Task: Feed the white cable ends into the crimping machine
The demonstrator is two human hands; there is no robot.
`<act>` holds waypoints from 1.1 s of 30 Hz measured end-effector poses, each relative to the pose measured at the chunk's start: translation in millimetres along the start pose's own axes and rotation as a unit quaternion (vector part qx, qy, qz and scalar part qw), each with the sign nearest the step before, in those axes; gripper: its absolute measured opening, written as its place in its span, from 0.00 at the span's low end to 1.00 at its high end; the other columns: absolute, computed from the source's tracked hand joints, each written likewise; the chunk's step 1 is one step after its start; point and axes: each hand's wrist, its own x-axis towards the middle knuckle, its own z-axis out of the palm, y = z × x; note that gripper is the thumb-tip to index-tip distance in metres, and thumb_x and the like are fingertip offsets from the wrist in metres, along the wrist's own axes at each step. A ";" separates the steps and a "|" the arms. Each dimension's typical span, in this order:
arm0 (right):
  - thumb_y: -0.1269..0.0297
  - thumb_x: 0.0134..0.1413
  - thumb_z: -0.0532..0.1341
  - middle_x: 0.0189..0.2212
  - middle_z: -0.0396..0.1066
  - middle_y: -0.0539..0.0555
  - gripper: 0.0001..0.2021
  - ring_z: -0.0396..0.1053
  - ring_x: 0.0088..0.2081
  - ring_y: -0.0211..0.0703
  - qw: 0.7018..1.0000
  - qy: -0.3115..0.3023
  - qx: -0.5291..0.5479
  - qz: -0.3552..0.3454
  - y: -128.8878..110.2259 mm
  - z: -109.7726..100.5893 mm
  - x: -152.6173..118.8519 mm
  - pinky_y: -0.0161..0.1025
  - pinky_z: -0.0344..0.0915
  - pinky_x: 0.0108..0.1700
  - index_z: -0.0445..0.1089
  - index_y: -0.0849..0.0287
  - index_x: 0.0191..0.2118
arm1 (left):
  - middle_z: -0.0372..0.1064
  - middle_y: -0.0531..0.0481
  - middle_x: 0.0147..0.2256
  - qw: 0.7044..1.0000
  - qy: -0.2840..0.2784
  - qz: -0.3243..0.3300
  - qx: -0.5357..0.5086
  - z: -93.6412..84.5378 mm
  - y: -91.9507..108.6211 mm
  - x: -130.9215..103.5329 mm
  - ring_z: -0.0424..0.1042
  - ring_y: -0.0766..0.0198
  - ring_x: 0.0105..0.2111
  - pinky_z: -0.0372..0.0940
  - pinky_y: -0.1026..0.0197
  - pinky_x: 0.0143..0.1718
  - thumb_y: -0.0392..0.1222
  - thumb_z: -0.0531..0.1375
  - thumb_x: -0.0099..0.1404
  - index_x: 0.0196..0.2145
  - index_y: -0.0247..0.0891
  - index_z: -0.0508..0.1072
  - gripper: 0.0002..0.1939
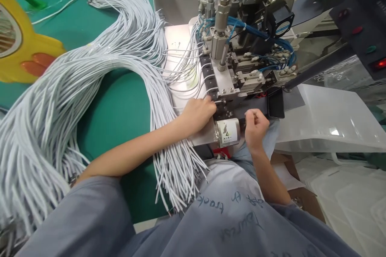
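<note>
My left hand [199, 113] is closed at the front edge of a machine [221, 48] with metal cylinders. Its fingers pinch a white cable, whose short end points right into the machine's front slot. Past those fingers, several more white cables [183, 62] run into a dark block [208, 74] on the machine. To the right, my right hand [256, 126] is closed, thumb against curled fingers, just in front of the machine; anything inside it is hidden. Between the hands sits a clear jar [228, 131] with a white label.
Thick bundles of white cables [120, 62] lie across the green table [120, 96]. A yellow duck-shaped object [33, 48] stands at left. Right of the machine are a small black tray [275, 102], a white plastic chute [337, 116] and a dark control box [366, 28].
</note>
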 end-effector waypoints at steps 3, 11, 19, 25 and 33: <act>0.63 0.56 0.55 0.21 0.67 0.48 0.09 0.62 0.23 0.35 0.985 -0.157 -0.025 -0.070 -25.6 3.4 -38.2 0.33 0.59 0.27 0.67 0.59 0.27 | 0.69 0.38 0.33 0.999 0.021 -0.033 -0.004 3.0 -1.1 2.3 0.72 0.55 0.31 0.53 0.61 0.23 0.27 0.47 0.62 0.40 0.30 0.72 0.16; 0.71 0.51 0.55 0.27 0.73 0.51 0.11 0.68 0.27 0.40 0.917 -0.395 -0.034 -0.030 -44.7 64.0 -68.3 0.36 0.61 0.33 0.68 0.57 0.40 | 0.70 0.39 0.32 0.999 0.036 -0.021 -0.019 6.0 -7.5 6.4 0.71 0.57 0.29 0.52 0.61 0.23 0.28 0.48 0.62 0.35 0.31 0.73 0.14; 0.66 0.56 0.52 0.18 0.64 0.49 0.13 0.60 0.23 0.37 0.911 -0.410 -0.048 -0.010 -50.0 15.7 -35.7 0.35 0.54 0.27 0.65 0.59 0.23 | 0.69 0.42 0.31 0.972 0.112 0.092 -0.188 -7.9 12.0 -7.9 0.70 0.61 0.32 0.60 0.61 0.31 0.39 0.47 0.69 0.35 0.31 0.74 0.17; 0.63 0.45 0.63 0.22 0.68 0.48 0.06 0.62 0.23 0.35 0.971 -0.223 0.051 0.066 -40.4 -29.2 8.8 0.34 0.59 0.27 0.68 0.59 0.27 | 0.72 0.46 0.33 0.901 0.138 0.150 -0.383 2.8 19.1 -7.8 0.71 0.65 0.33 0.63 0.65 0.34 0.44 0.49 0.69 0.47 0.31 0.70 0.18; 0.61 0.46 0.64 0.19 0.65 0.46 0.07 0.62 0.21 0.33 0.970 -0.118 0.199 0.074 -40.5 -13.2 -4.9 0.34 0.63 0.25 0.70 0.58 0.30 | 0.70 0.48 0.30 0.854 0.163 0.178 -0.461 0.0 17.4 -5.9 0.69 0.69 0.29 0.63 0.67 0.33 0.37 0.51 0.67 0.36 0.33 0.74 0.12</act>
